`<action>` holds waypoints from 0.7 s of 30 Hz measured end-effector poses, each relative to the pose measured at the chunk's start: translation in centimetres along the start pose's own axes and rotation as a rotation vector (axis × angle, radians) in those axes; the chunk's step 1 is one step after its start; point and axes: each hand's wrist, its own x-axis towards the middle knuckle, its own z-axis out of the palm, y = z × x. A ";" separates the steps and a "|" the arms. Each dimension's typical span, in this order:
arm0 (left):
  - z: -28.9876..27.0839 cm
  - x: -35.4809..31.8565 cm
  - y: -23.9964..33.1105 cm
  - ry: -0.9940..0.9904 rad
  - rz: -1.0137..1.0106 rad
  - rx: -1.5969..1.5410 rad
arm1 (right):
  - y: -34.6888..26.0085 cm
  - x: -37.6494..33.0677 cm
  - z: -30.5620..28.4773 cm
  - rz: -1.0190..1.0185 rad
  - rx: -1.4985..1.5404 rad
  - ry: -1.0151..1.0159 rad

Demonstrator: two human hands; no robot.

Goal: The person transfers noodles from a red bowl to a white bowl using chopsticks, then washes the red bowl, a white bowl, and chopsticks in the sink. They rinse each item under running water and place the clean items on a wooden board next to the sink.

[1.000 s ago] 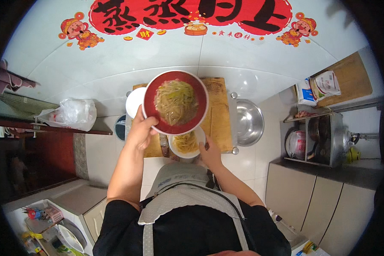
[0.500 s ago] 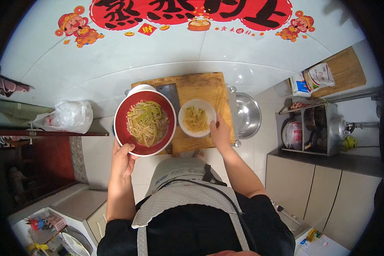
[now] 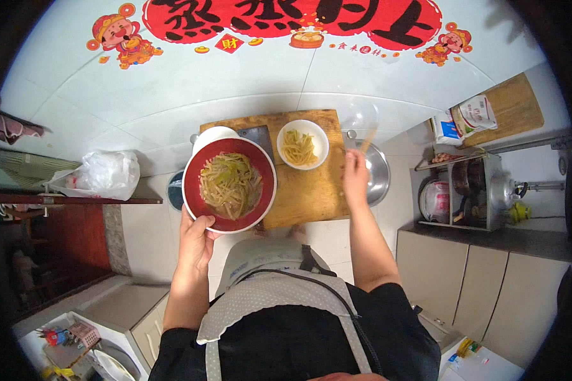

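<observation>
My left hand (image 3: pixel 196 244) grips the near rim of a large red bowl (image 3: pixel 200 202) full of pale shredded vegetable in liquid, held just above the left end of a wooden cutting board (image 3: pixel 311 193). A small white bowl (image 3: pixel 303 144) of yellow shreds stands on the board's far part. My right hand (image 3: pixel 356 174) is at the board's right edge, fingers closed around thin light-brown chopsticks (image 3: pixel 369 138), which look blurred. A cleaver (image 3: pixel 258 135) and a white dish (image 3: pixel 211 135) lie behind the red bowl, partly hidden by it.
A metal basin (image 3: pixel 380 171) sits right of the board, under my right hand. A clear plastic bag (image 3: pixel 102 173) lies on the counter at left. A metal rack with pots (image 3: pixel 464 193) stands at right, with a wooden board (image 3: pixel 518 108) and packets (image 3: pixel 470 116) behind it.
The red bowl has moved down and left, off the small white bowl. My right hand set the white bowl on the board, let go and moved right to the board's edge.
</observation>
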 end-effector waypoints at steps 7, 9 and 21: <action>2.8 0.9 -0.5 0.013 -0.002 0.013 | -6.6 -5.6 -10.8 -0.245 0.596 -0.324; 2.7 1.3 -0.8 0.004 -0.011 0.032 | -7.1 -7.0 -12.1 -0.292 0.541 -0.315; 4.2 1.7 -1.2 -0.005 0.013 0.023 | -3.7 -9.3 -10.7 0.000 0.338 -0.052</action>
